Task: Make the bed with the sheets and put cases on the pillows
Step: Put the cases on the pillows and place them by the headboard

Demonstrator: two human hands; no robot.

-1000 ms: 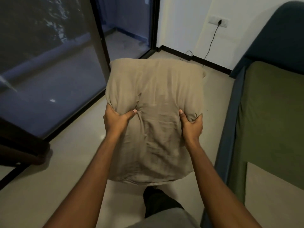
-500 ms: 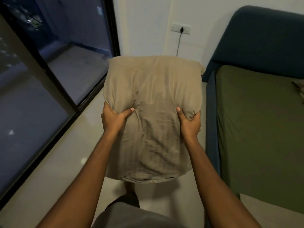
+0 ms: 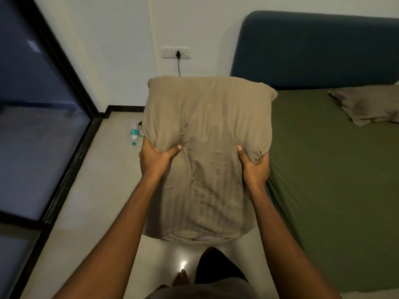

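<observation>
My left hand (image 3: 154, 161) and right hand (image 3: 255, 168) still grip the sides of the tan fabric-cased pillow (image 3: 207, 126), held in air beside the side edge of the olive-sheeted bed (image 3: 323, 180); I have turned toward its head end; placement there seems next.

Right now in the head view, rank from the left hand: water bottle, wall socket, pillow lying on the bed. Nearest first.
From the left hand:
1. Water bottle, on the floor just left.
2. Wall socket, up ahead.
3. Pillow on the bed, far right.
</observation>
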